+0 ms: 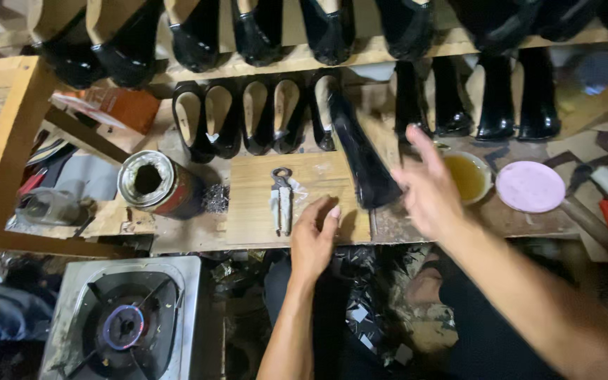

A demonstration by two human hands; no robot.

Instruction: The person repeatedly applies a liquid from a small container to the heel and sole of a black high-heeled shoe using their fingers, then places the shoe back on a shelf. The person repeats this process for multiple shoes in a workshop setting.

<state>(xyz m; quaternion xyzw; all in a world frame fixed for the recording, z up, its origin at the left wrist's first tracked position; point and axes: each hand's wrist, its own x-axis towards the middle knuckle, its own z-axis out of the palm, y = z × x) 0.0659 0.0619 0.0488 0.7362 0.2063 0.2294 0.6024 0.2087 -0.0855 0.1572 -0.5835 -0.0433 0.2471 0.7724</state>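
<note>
Head view: we rest our left hand (313, 236), fingers loosely curled, beside the pincers (282, 199); right hand (427, 186), spread, reaches for the black shoe (360, 151) beyond them.

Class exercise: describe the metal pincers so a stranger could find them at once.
Start at the pale wooden board in the middle of the workbench. The pincers lie on it, jaws up, just left of the left hand. They are the only metal tool on that board.

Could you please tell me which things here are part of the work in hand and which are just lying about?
In use: left hand, right hand, black shoe, pincers, wooden board.
Lying about: tin can, gas burner, pink lid, bowl of yellow liquid.
</note>
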